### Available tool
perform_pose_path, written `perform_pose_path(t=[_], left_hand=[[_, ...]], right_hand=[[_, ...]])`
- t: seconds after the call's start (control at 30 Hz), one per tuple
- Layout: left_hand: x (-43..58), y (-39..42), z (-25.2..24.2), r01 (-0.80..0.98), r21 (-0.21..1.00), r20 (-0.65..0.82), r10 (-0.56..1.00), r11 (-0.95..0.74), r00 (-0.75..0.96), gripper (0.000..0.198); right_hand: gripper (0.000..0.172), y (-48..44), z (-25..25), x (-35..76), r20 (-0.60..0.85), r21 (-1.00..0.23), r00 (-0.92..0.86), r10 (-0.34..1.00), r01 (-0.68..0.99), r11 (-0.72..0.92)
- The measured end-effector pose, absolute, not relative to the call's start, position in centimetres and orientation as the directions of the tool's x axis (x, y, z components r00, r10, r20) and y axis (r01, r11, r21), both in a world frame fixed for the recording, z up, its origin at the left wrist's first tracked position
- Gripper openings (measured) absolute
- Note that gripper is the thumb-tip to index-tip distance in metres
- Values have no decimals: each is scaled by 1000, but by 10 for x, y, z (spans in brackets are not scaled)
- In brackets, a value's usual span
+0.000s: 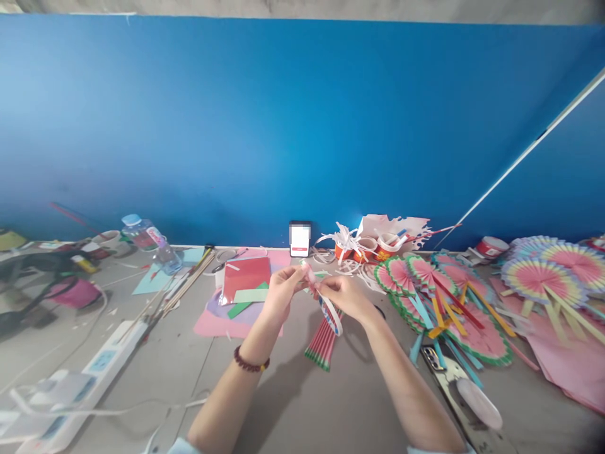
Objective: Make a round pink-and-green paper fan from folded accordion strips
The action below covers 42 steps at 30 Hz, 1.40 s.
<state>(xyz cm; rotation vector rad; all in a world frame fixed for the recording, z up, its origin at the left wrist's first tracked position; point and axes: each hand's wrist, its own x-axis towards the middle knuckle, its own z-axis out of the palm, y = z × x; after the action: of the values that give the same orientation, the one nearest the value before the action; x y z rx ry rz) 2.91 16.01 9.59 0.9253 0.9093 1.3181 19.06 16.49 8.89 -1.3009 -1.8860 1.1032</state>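
L hand: thumb + fingertips pinched together on a small pink-and-white scrap, prob. thin; a dark-red beaded bracelet at the wrist.
R hand: fingers curled in at the scrap's other side; from where I stand, can't tell if clamped on it or just beside it.
Scrap: held up btwn both hands, over the bench's middle; fine detail blurred.
Ring: flat white ring w/ blue and red print, like a tape roll, hanging just under R fingers.
Pleats: narrow pink pleated-paper bundle w/ green zigzag end, spread toward the bench's near edge; can't tell if it's dangling or lying.
Handling tip: IMO keep the pinch light, near the scrap's edge, L steady while R does fine work; hold ring clear of pleats, b/c crisp folds would crush easily.
Far edge: upright black phone near a smooth blue panel; to its right, red paper cups w/ curly white paper strips.
Toward right edge: ridged round pink-and-green paper fans, overlapping.
Left of hands: glossy red flat packet on matte pink paper sheets.
Near-left corner: long white plastic power strip, slanted on the grey bench.
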Motion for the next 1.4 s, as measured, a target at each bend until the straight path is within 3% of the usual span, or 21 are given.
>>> perform_pose_path(t=[0.27,0.63,0.87,1.13,1.4], left_hand=[[33,162,89,-216,976,30,993,-5,110,29],[31,164,89,23,968,248,969,-248,6,19],[32,164,86,-16,988,155,985,-155,80,27],[33,165,85,-8,974,224,962,-228,-155,17],[31,164,89,46,963,267,938,-264,-223,15]], right_hand=[[25,171,76,188,27,-970,-312,950,220,99],[22,169,80,187,87,-928,-304,949,323,189],[23,168,79,185,65,-920,-242,968,360,152],[34,167,80,183,41,-923,-310,950,352,155],[28,166,82,181,-60,-973,-295,954,230,10]])
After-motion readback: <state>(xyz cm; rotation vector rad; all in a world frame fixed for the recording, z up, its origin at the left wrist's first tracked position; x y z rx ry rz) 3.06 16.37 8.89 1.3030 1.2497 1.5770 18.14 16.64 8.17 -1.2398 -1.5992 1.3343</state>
